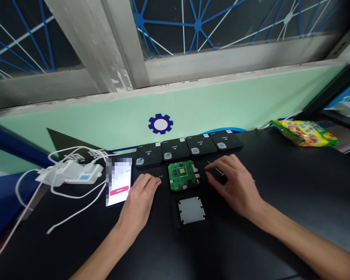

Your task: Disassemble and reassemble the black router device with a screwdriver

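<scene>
A green circuit board (183,175) sits in an open black case between my hands. My left hand (140,196) rests on the table left of it, fingers drawn together and tips beside a few tiny screws (160,177). Whether a screw is between those fingertips is too small to tell. To the right of the board, my right hand (236,186) is curled around a thin screwdriver (216,168), its metal shaft pointing up and left; the grip is mostly hidden. Nearer to me lies a black cover with a grey metal plate (191,210).
Several closed black boxes (175,149) stand in a row along the wall. A lit phone (121,182) lies by my left hand, with a white power strip (84,173) and loose white cables (76,214) further left. A yellow snack bag (306,133) is at the back right.
</scene>
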The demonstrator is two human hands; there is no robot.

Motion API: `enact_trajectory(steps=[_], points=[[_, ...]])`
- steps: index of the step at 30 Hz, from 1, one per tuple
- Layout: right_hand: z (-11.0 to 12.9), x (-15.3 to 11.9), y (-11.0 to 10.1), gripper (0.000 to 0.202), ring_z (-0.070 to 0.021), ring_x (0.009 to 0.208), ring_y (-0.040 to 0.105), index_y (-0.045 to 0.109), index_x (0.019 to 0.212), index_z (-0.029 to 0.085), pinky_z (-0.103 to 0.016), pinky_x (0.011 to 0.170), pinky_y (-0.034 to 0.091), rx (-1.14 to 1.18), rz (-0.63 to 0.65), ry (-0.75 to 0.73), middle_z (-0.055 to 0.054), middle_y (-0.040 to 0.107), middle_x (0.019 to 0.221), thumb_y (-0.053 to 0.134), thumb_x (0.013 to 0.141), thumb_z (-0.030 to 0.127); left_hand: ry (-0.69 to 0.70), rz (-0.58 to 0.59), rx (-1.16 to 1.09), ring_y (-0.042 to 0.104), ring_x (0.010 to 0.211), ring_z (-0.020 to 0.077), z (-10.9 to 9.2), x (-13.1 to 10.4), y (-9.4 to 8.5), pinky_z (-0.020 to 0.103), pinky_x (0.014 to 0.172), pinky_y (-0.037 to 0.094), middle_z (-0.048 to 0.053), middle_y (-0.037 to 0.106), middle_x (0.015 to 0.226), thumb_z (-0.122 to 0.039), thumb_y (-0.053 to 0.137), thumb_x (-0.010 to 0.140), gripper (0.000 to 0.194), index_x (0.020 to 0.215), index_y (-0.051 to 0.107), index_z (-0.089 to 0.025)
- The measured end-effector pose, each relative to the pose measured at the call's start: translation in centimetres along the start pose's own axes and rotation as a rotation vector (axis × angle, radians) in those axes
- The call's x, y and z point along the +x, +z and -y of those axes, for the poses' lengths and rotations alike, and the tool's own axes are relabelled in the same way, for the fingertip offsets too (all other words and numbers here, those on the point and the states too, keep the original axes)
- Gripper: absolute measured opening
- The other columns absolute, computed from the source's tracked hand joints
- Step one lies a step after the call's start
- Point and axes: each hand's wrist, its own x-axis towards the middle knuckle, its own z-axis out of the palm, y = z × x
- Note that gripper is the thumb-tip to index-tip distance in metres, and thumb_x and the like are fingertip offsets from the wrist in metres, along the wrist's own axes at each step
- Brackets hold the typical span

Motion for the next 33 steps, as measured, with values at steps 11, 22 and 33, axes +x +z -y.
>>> enact_trajectory(steps=[11,22,33], points=[[-1.6,-0.6,0.7,0.006,-0.0280,0.080,0.069,0.069,0.102,0.020,-0.037,0.068,0.040,-0.547,0.135,0.087,-0.007,0.068,0.090,0.065,0.103,0.023,-0.044,0.034,-0.096,0.068,0.097,0.0278,0.7,-0.3,-0.1,0.042,0.083,0.054,0.009,0.066,0.108,-0.019,0.046,0.116,0.021,0.112,0.067,-0.021],[-1.9,-0.7,0.8,0.007,-0.0285,0.079,0.070,0.065,0.098,0.020,-0.037,0.066,0.041,-0.570,0.143,0.082,-0.008,0.069,0.088,0.061,0.103,0.023,-0.610,-0.059,-1.035,0.069,0.084,0.0178,-1.4,1.2,-2.7,0.030,0.077,0.062,0.004,0.069,0.092,-0.039,0.072,0.107,0.019,0.101,0.071,-0.020],[-1.6,-0.9,1.0,0.009,-0.0314,0.088,0.073,0.063,0.112,0.019,-0.038,0.065,0.042,-0.544,0.150,0.087,-0.009,0.075,0.094,0.062,0.103,0.020,-0.930,0.004,-1.481,0.072,0.088,0.0190,-1.5,1.3,-2.0,0.033,0.085,0.069,0.009,0.072,0.100,-0.022,0.076,0.089,0.010,0.089,0.066,-0.021]])
